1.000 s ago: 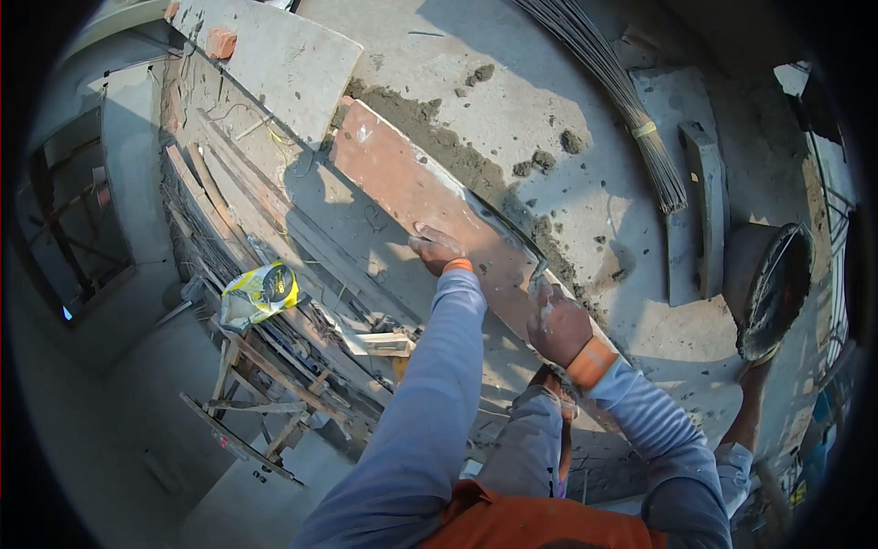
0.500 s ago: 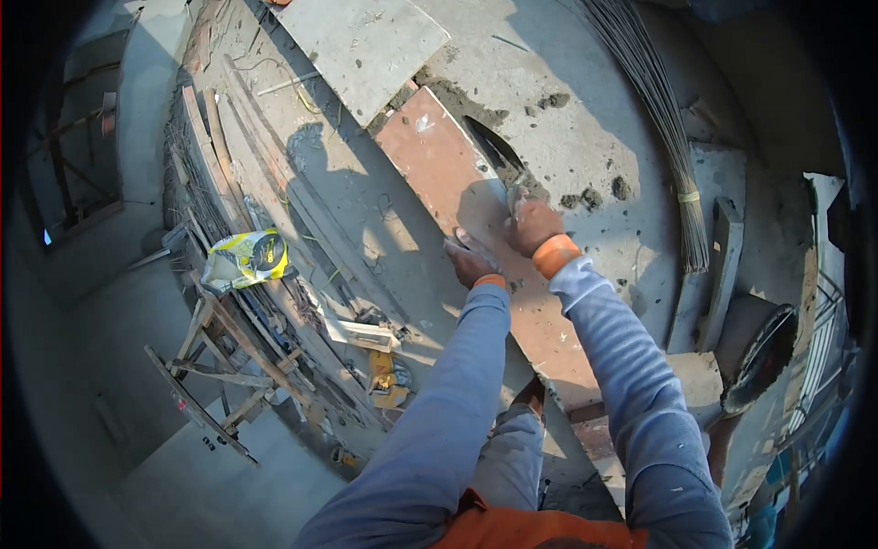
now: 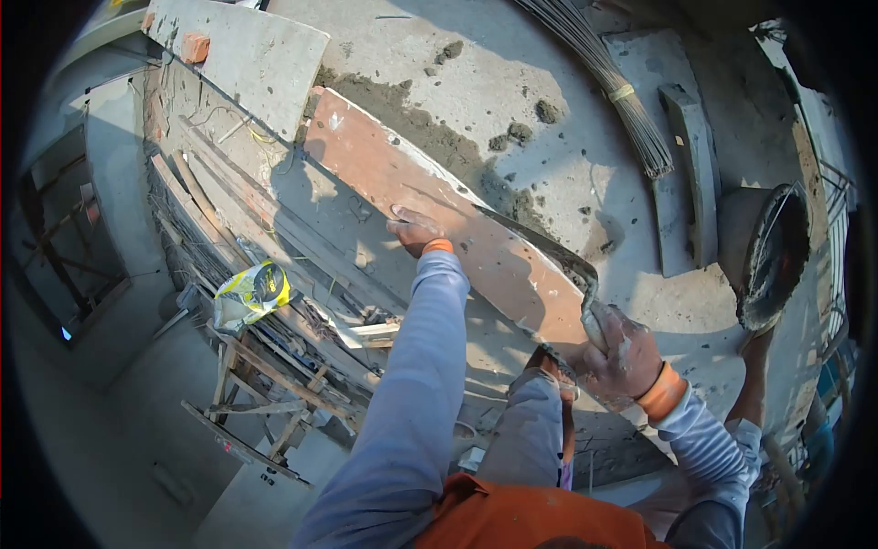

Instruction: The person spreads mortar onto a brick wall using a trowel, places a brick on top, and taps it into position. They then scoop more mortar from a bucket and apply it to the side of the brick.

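A long reddish-brown board slants across the floor in front of me, dusty and speckled with grey mortar. My left hand is closed on its near left edge, thumb uppermost, with some fingertips hidden. The handle of a trowel is wrapped in my right hand, at the board's lower right part. Its dark, mortar-smeared blade points up and left along the board's far edge. Wet grey mortar lies in a strip beside that edge.
A bundle of thin rods and a grey block lie to the right, near a mortar-crusted bucket. A pale slab carries a brick piece. Timber strips and a yellow-grey bag are at the left.
My right hand has drawn the trowel toward me and right along the board. My left hand has shifted up and left along the near edge. The view has turned.
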